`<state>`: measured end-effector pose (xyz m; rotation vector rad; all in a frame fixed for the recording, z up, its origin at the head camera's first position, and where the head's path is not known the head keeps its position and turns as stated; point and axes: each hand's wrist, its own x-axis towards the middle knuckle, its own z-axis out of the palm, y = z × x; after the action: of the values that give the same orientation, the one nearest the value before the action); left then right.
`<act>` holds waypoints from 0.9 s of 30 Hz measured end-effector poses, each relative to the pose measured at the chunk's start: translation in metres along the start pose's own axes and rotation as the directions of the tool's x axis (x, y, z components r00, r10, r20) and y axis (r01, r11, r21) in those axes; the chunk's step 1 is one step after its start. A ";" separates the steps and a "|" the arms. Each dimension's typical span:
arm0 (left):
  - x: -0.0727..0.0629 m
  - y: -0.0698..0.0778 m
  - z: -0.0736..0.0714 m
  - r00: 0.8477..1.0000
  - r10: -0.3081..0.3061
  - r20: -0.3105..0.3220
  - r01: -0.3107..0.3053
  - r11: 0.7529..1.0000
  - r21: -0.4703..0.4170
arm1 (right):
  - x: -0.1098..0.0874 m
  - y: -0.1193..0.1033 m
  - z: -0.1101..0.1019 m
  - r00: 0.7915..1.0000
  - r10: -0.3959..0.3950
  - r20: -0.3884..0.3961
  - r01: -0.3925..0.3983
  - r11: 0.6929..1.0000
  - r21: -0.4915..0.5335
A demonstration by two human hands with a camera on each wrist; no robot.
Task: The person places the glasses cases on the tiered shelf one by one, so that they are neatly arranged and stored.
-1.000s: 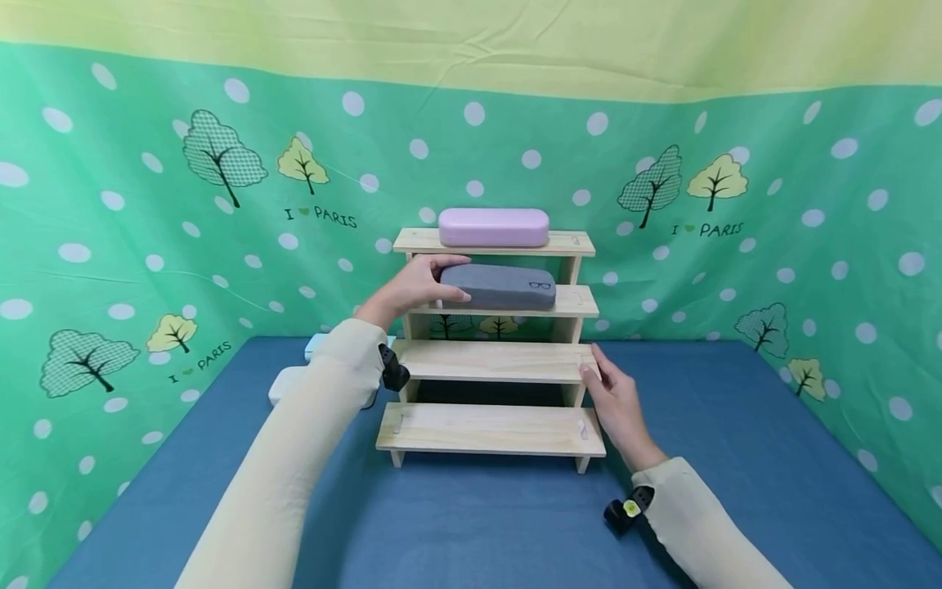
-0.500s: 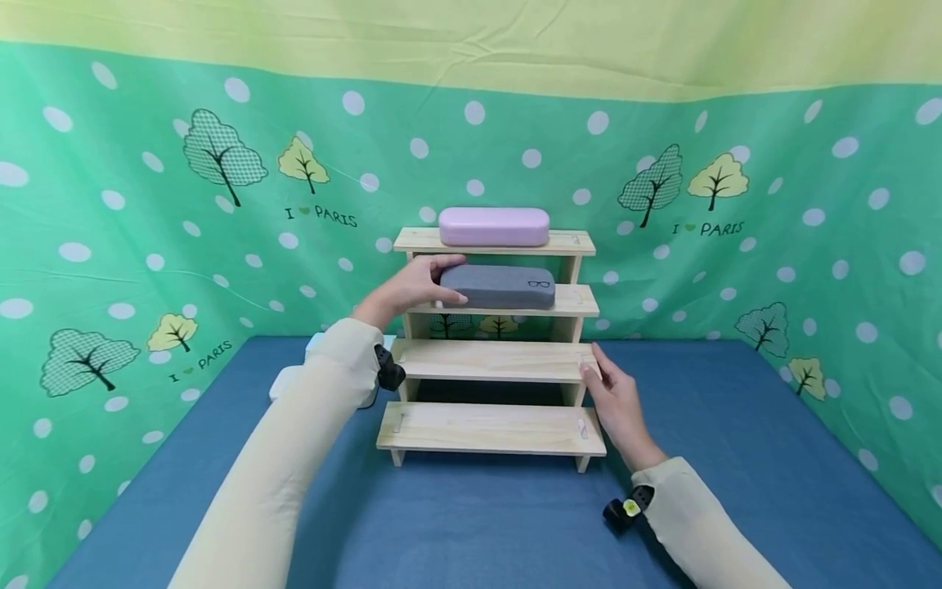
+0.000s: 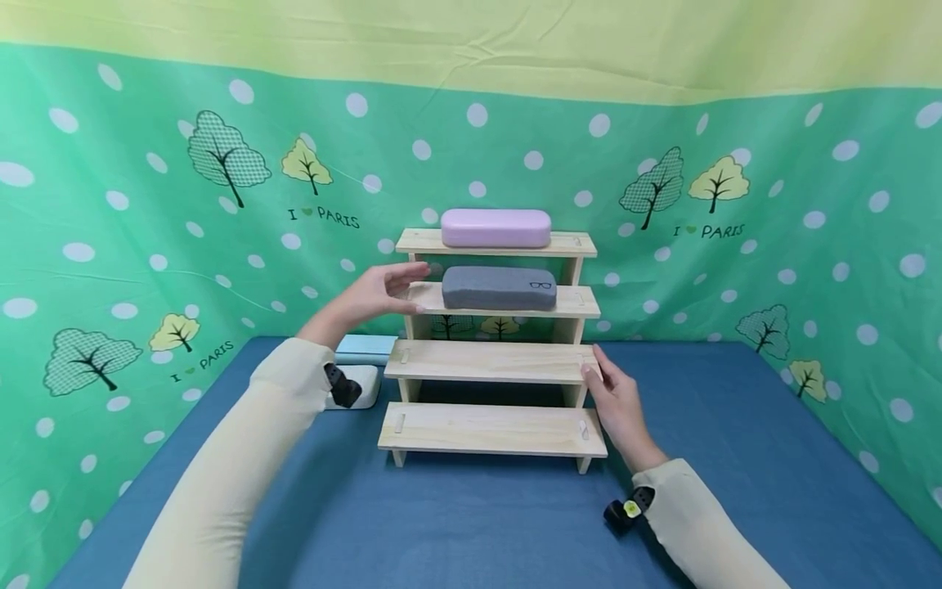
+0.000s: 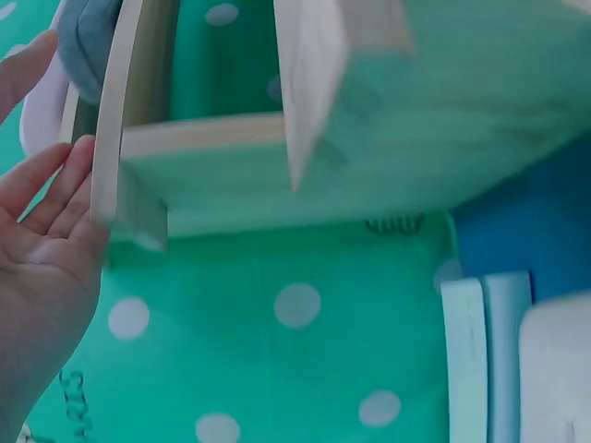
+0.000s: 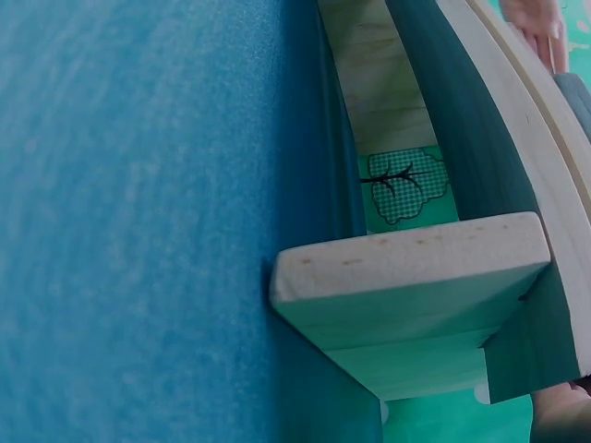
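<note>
A grey glasses case point(image 3: 499, 288) with a small spectacles print lies on the second-highest board of a stepped wooden shelf rack point(image 3: 491, 361). A lilac glasses case point(image 3: 495, 228) sits on the top board. My left hand point(image 3: 368, 296) is just left of the grey case, apart from it, thumb and fingers spread around the board's left end with nothing held. In the left wrist view, the fingertips point(image 4: 81, 152) are beside that board. My right hand point(image 3: 620, 409) grips the right end of the second-lowest board between thumb and fingers; the right wrist view mostly hides it.
Left of the rack, a light blue box point(image 3: 365, 349) and a white rounded case point(image 3: 364, 387) stand on the blue cloth-covered table point(image 3: 471, 523). A green dotted curtain point(image 3: 294, 270) hangs behind and along both sides.
My left hand has let go of the grey glasses case and drawn back to the left, its fingers parted. The case stays on its board. My right hand keeps its place on the rack.
</note>
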<state>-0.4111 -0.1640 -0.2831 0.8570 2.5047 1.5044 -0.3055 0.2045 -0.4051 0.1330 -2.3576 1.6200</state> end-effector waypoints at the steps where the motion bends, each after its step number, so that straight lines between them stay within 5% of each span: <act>1: -0.004 -0.002 -0.003 1.000 0.003 0.001 -0.003 1.000 0.000 | 0.000 0.000 0.000 1.000 0.002 0.000 -0.002 1.000 0.000; 13: -0.058 -0.024 -0.024 1.000 -0.006 -0.022 0.006 1.000 0.030 | 0.000 0.000 0.000 1.000 -0.003 -0.005 0.003 1.000 -0.009; 27: -0.108 -0.068 -0.051 0.997 -0.037 -0.066 0.038 0.999 0.018 | 0.000 0.001 0.000 1.000 0.002 -0.007 -0.002 1.000 -0.017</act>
<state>-0.3667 -0.2831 -0.3356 0.7709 2.5707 1.5233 -0.3054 0.2046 -0.4060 0.1214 -2.3667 1.5986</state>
